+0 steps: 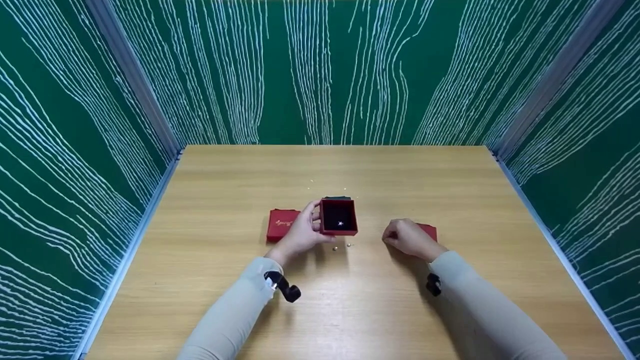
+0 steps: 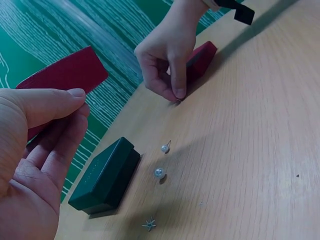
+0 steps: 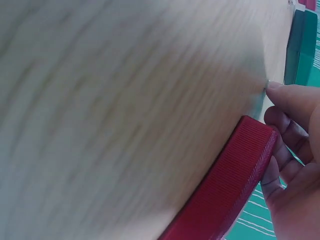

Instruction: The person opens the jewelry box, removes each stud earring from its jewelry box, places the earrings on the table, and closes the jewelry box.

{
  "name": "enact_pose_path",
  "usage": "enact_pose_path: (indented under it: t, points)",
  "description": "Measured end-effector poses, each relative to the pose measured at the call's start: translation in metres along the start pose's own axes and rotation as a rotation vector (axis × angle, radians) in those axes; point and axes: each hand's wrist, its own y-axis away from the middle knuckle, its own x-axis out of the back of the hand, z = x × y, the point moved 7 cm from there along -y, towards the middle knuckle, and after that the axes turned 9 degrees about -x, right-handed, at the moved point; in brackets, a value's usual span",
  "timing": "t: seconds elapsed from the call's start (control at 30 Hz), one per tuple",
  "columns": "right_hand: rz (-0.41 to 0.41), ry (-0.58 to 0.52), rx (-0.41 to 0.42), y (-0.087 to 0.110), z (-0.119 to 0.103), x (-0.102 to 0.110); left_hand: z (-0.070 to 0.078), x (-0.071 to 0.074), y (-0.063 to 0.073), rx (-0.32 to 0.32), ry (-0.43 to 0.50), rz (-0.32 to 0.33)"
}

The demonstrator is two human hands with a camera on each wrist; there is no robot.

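In the head view my left hand point(image 1: 302, 232) holds a small red box point(image 1: 356, 220), its dark inside facing me. A tiny star-shaped earring point(image 1: 340, 223) shows inside. On the table to the right, my right hand point(image 1: 407, 237) pinches a tiny shiny piece point(image 2: 178, 101) at the tabletop; its kind is too small to tell. Two pearl earrings point(image 2: 159, 172) lie between the hands, and a star-shaped piece point(image 2: 149, 224) lies nearer the bottom of the left wrist view. Beside my right hand is another red box piece point(image 3: 225, 185), partly hidden in the head view.
A red lid point(image 1: 280, 225) with gold lettering lies left of my left hand. Behind the held box stands a dark green box point(image 2: 107, 172). Several tiny bright specks point(image 1: 345, 189) dot the table point(image 1: 250, 175) farther back. Green walls point(image 1: 275, 75) enclose it.
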Motion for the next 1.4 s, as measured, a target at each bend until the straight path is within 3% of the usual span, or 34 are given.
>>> enact_pose_path:
  t: [0.33, 0.5, 0.77, 1.13, 1.4]
  points:
    - [0.032, -0.088, -0.067, -0.001, 0.0, 0.022, -0.001, 0.0, -0.001, 0.007, 0.008, 0.005]
    - [0.061, -0.149, -0.06, -0.002, -0.009, 0.035, -0.001, -0.001, -0.001, -0.003, -0.001, 0.003]
    - [0.071, -0.212, -0.115, -0.003, -0.025, 0.053, 0.001, -0.001, -0.001, -0.004, -0.039, 0.014]
    - [0.149, -0.229, -0.005, -0.002, -0.059, 0.074, 0.002, -0.002, -0.001, -0.008, 0.011, 0.011]
    - [0.143, -0.233, 0.016, -0.001, -0.077, 0.077, 0.001, -0.002, 0.0, 0.011, 0.001, 0.019]
